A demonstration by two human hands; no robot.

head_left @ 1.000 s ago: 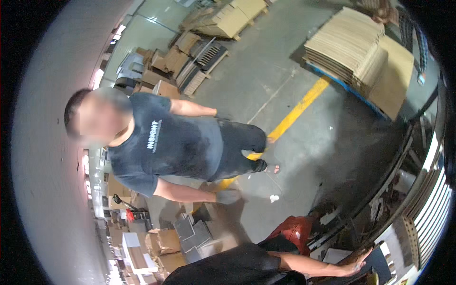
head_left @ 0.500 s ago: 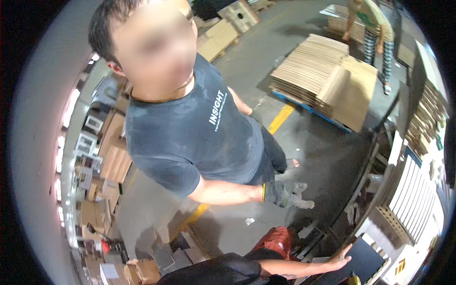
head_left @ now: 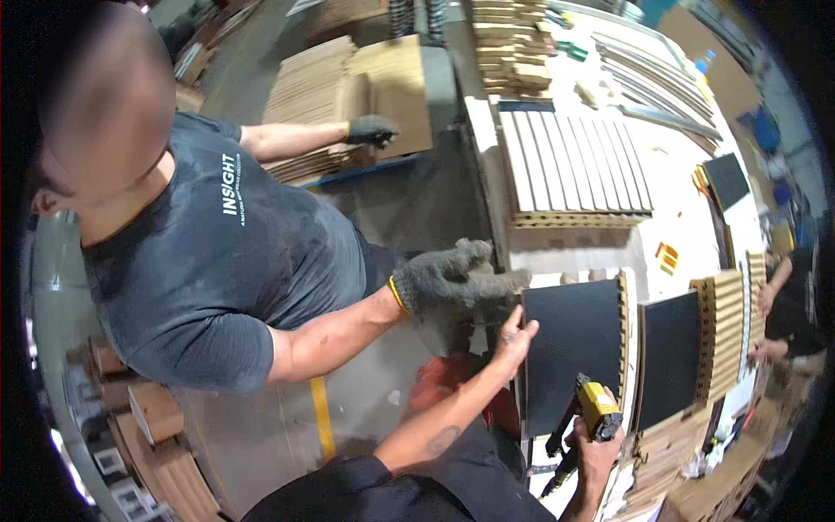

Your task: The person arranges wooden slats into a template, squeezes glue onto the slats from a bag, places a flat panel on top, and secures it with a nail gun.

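Observation:
My left hand [head_left: 513,341] grips the left edge of a black panel [head_left: 570,348] with a notched right edge, on the workbench. My right hand [head_left: 597,452] is closed round a yellow and black nail gun [head_left: 598,409], held over the panel's lower right corner. Just beyond my left hand is a co-worker's grey gloved hand [head_left: 452,283], its fingers reaching toward the panel. Right of it lies a second black panel [head_left: 668,361], with a ridged tan stack [head_left: 724,331] beside that.
A stack of white slatted panels [head_left: 574,165] stands farther along the bench, with wood pieces [head_left: 513,43] behind. The co-worker [head_left: 235,252] stands close on my left. Past them is a pallet stack of boards [head_left: 309,100]. Another person's hand [head_left: 770,348] rests across the bench.
My view has swung right to the bench, bringing the nail gun in my right hand into sight. My left hand is now at the panel's left edge. The co-worker's gloved hand is beside it.

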